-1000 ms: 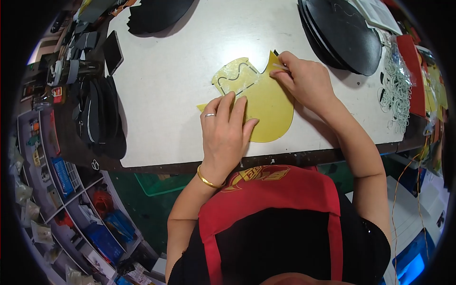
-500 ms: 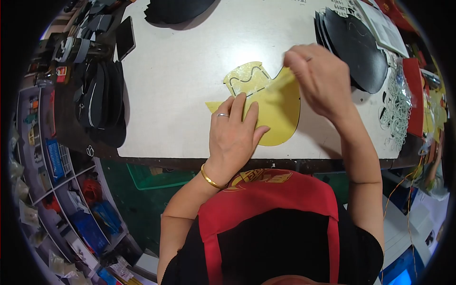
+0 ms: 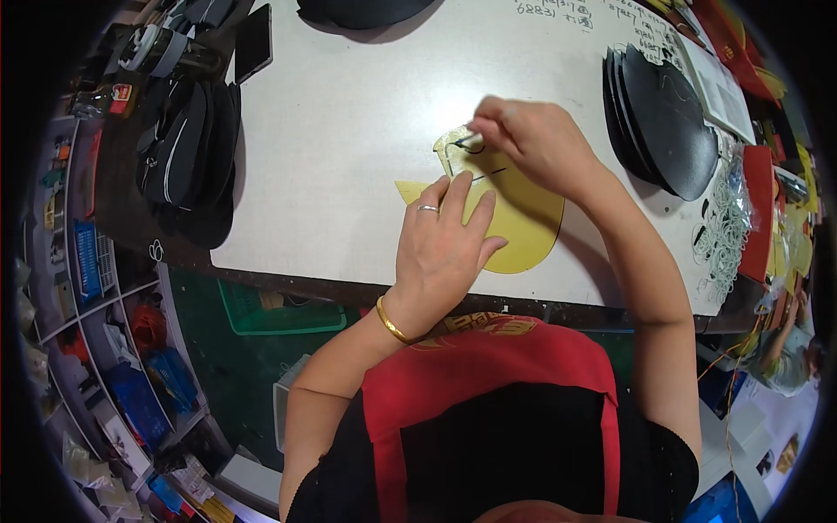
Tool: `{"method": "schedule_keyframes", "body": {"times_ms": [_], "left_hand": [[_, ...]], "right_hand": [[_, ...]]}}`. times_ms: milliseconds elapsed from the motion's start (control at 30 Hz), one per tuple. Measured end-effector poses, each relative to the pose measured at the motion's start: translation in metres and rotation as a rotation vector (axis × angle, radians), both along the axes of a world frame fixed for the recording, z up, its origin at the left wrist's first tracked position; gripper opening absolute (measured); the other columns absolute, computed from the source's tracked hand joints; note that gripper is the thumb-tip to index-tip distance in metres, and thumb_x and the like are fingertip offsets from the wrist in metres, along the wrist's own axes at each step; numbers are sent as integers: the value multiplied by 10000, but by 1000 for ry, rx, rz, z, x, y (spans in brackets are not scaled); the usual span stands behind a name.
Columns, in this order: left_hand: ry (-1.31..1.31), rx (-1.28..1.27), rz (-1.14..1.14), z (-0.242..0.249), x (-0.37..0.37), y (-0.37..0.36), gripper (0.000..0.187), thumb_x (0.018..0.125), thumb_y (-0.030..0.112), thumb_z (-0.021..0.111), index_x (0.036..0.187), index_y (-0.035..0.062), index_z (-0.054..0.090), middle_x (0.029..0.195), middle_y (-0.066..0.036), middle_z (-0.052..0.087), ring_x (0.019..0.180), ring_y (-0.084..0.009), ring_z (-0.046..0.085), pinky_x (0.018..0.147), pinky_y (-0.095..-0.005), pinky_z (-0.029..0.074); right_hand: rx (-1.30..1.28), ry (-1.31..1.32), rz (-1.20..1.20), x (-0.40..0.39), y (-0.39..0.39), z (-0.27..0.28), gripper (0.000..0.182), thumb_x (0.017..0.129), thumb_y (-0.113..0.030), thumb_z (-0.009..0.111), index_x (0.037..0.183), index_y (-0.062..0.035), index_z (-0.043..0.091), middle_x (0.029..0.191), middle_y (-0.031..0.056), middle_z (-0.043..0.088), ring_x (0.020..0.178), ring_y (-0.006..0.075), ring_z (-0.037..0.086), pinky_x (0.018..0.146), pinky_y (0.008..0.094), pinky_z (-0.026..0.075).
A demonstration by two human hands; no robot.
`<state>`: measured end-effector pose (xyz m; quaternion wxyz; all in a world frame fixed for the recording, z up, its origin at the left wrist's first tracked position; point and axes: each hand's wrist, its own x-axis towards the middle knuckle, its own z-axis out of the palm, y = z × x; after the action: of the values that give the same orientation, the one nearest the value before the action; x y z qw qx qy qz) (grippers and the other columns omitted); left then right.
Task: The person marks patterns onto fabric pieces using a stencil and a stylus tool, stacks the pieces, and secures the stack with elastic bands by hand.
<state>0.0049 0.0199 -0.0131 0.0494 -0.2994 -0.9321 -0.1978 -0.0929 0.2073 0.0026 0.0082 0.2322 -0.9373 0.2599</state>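
A flat yellow template point(image 3: 527, 222) lies on the white table, with dark slot-like lines, one wavy, in its upper part. My left hand point(image 3: 443, 235) rests on it with fingers spread, holding it flat. Above the upper part, my right hand point(image 3: 540, 144) is closed in a pinch. A slim, pen-like tip point(image 3: 468, 139) shows below its fingers, at the wavy line. The rest of that tool is hidden in the hand.
Stacked black pieces point(image 3: 667, 126) lie at the right, beside a heap of pale cords point(image 3: 728, 235) and a red box point(image 3: 757, 200). More black pieces point(image 3: 187, 157) and a phone point(image 3: 254, 45) are at the left. A black piece point(image 3: 366, 10) lies at the far edge.
My right hand has moved left and slightly down, from the template's upper right edge to over its wavy line. My left hand stays on the template. The view has shifted a little.
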Motion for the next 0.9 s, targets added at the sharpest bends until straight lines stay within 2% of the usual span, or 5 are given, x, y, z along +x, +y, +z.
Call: {"method": "schedule_keyframes", "body": {"times_ms": [367, 500, 633, 767, 900], "left_hand": [[-3, -6, 13, 0, -1, 0, 552, 791, 307, 804, 1260, 67, 640, 1335, -182, 556, 1148, -361, 549, 906, -448, 471], [2, -7, 2, -1, 0, 0, 570, 793, 304, 803, 1282, 69, 627, 1340, -177, 556, 1152, -369, 547, 903, -447, 471], [23, -21, 4, -1, 1, 2, 584, 796, 304, 800, 1296, 67, 615, 1340, -168, 552, 1156, -373, 543, 903, -447, 472], [6, -13, -2, -3, 4, 1, 582, 797, 301, 798, 1296, 64, 615, 1321, -161, 549, 1162, -374, 538, 908, -453, 472], [24, 10, 6, -6, 2, -2, 562, 805, 304, 793, 1289, 73, 624, 1232, -148, 563, 1165, -375, 535, 910, -456, 473]], "right_hand": [[174, 211, -77, 21, 34, 10, 298, 1002, -373, 582, 927, -102, 679, 689, 90, 669, 616, 294, 667, 550, 394, 503], [-69, 143, -47, 28, 17, 20, 300, 1005, -364, 579, 909, -104, 696, 640, 71, 663, 612, 294, 663, 554, 387, 506], [-81, -47, 76, 16, -12, 3, 308, 1018, -368, 560, 991, -100, 710, 766, 111, 702, 650, 303, 668, 608, 398, 518], [-79, 170, 35, 5, -15, -7, 303, 1002, -397, 576, 982, -120, 697, 695, 75, 695, 646, 278, 691, 581, 385, 526], [-295, -28, -59, 26, 3, 9, 298, 998, -397, 586, 968, -129, 713, 691, 54, 697, 636, 247, 692, 572, 367, 524]]}}
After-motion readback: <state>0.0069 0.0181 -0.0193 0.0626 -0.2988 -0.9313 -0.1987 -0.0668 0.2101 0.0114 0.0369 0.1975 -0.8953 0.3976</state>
